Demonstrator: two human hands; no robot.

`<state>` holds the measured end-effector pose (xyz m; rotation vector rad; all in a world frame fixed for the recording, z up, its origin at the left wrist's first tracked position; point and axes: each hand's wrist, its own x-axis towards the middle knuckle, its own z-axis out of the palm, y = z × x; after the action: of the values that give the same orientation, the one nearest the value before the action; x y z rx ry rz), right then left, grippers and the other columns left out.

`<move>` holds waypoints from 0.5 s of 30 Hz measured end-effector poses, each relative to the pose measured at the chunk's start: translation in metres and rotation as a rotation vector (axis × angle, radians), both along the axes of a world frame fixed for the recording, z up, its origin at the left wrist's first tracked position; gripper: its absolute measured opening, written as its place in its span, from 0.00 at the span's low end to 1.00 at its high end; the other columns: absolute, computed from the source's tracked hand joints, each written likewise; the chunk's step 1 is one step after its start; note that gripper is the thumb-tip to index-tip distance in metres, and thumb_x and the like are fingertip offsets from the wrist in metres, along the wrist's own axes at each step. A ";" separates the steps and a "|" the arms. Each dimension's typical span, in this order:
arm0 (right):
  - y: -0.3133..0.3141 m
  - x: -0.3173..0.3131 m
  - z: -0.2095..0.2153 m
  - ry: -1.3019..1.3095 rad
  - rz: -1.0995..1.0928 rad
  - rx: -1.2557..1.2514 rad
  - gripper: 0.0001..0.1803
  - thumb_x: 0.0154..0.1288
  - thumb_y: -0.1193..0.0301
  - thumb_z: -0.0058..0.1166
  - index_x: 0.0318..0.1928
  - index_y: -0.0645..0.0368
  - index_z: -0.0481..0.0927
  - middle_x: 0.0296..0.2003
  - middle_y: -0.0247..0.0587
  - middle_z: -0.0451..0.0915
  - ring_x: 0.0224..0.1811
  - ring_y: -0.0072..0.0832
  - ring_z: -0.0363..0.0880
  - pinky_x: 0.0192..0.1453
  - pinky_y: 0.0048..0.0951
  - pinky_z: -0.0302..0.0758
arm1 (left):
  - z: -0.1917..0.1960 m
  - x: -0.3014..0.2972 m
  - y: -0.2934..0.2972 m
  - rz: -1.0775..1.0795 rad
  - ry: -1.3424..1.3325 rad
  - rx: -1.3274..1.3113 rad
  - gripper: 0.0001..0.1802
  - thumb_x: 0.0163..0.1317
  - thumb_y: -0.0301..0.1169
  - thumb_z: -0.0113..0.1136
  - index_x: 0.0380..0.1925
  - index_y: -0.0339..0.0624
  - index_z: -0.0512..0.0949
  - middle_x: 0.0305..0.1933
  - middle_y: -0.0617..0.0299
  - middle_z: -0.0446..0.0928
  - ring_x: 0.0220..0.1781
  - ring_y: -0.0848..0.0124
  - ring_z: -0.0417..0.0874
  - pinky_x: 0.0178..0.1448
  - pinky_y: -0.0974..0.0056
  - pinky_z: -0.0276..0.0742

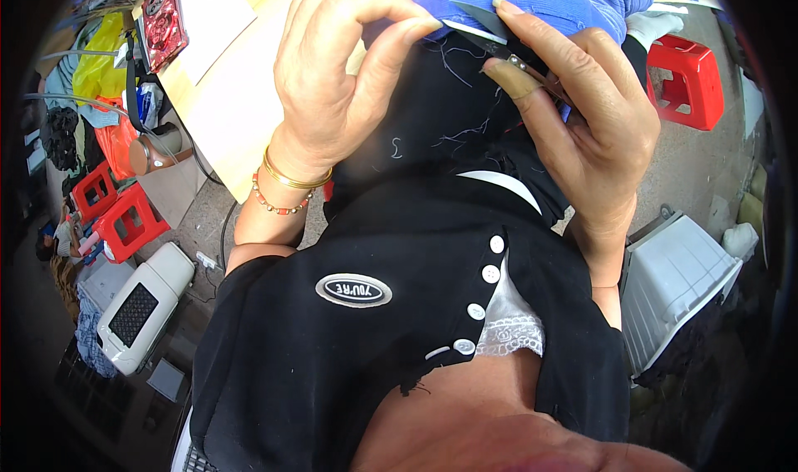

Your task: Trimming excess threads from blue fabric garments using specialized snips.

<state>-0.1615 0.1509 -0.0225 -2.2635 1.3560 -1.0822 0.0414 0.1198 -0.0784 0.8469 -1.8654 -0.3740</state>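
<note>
In my right hand [590, 98] is a pair of thread snips [480, 31], its pointed blades parted and aimed left. A tan covering wraps the right thumb tip. My left hand [341, 65] pinches thumb and forefinger together right by the blade tips, at the edge of a blue ribbed garment [540, 2]. What lies inside that pinch is too small to make out. The garment spreads beyond both hands at the far side. Below the hands, loose pale thread ends [465, 135] lie scattered over the black cloth on my lap.
A pale wooden tabletop [224, 81] at the left holds paper and a red patterned packet [162, 25]. Red plastic stools [686, 81] stand at the right and left [131, 221]. A white basket [677, 285] sits right, a white machine-like box [150, 306] lower left.
</note>
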 end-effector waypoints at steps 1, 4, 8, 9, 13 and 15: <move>0.000 0.000 0.000 -0.003 0.005 0.005 0.25 0.47 0.80 0.70 0.50 0.58 0.84 0.22 0.29 0.68 0.23 0.15 0.64 0.27 0.19 0.60 | -0.001 0.000 0.000 0.005 0.007 0.001 0.06 0.61 0.21 0.62 0.37 0.32 0.77 0.38 0.54 0.78 0.40 0.68 0.79 0.45 0.69 0.74; -0.002 0.002 -0.001 -0.020 0.015 0.011 0.25 0.47 0.80 0.70 0.50 0.58 0.84 0.22 0.28 0.67 0.23 0.15 0.63 0.26 0.19 0.60 | -0.001 0.000 0.001 0.015 0.022 0.005 0.06 0.61 0.21 0.62 0.37 0.32 0.77 0.38 0.54 0.78 0.39 0.68 0.79 0.46 0.69 0.74; -0.004 0.005 -0.004 -0.038 -0.007 -0.003 0.24 0.47 0.79 0.70 0.50 0.58 0.84 0.22 0.28 0.67 0.22 0.15 0.63 0.25 0.19 0.59 | -0.002 -0.002 0.000 0.002 0.010 -0.019 0.06 0.61 0.22 0.62 0.37 0.33 0.77 0.37 0.54 0.78 0.39 0.68 0.78 0.45 0.69 0.74; -0.004 0.006 -0.004 -0.036 -0.016 -0.006 0.24 0.47 0.79 0.70 0.49 0.58 0.84 0.22 0.28 0.67 0.22 0.15 0.63 0.25 0.19 0.59 | -0.002 -0.001 0.001 -0.002 -0.006 -0.023 0.06 0.61 0.22 0.62 0.37 0.33 0.77 0.37 0.54 0.78 0.39 0.68 0.78 0.45 0.69 0.73; -0.005 0.004 -0.007 -0.030 0.017 -0.032 0.23 0.48 0.80 0.69 0.49 0.57 0.85 0.21 0.29 0.67 0.21 0.16 0.62 0.24 0.19 0.59 | -0.001 -0.001 0.002 -0.008 -0.034 -0.023 0.06 0.61 0.22 0.62 0.37 0.33 0.76 0.37 0.54 0.78 0.38 0.68 0.78 0.45 0.68 0.73; -0.004 0.004 -0.007 -0.045 0.015 -0.016 0.22 0.49 0.80 0.69 0.48 0.57 0.85 0.21 0.29 0.67 0.21 0.16 0.62 0.24 0.19 0.59 | 0.000 0.000 0.005 -0.003 -0.035 0.017 0.06 0.61 0.22 0.62 0.37 0.33 0.76 0.38 0.54 0.78 0.40 0.68 0.78 0.46 0.68 0.73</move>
<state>-0.1572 0.1464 -0.0297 -2.2431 1.3151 -1.1366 0.0410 0.1248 -0.0789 0.8671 -1.8981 -0.3800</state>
